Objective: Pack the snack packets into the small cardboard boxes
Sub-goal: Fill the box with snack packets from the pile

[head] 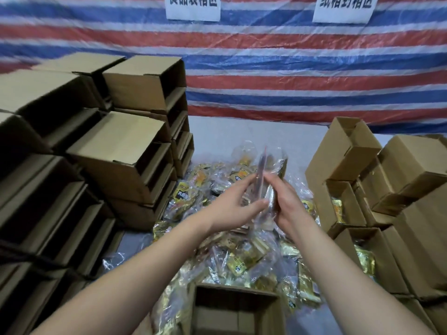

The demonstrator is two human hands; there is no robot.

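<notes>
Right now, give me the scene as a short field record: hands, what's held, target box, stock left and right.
left hand: fingers curled on the held packets
right hand: grips the same packets from the other side
held item: clear-wrapped snack packets, upright on edge above the pile
pile: loose yellow and clear snack packets on the table
target box: open small brown cardboard box, nearest the person, interior looks empty
left side: stacked empty brown cardboard boxes lying on their sides
right side: open brown boxes holding yellow packets
</notes>
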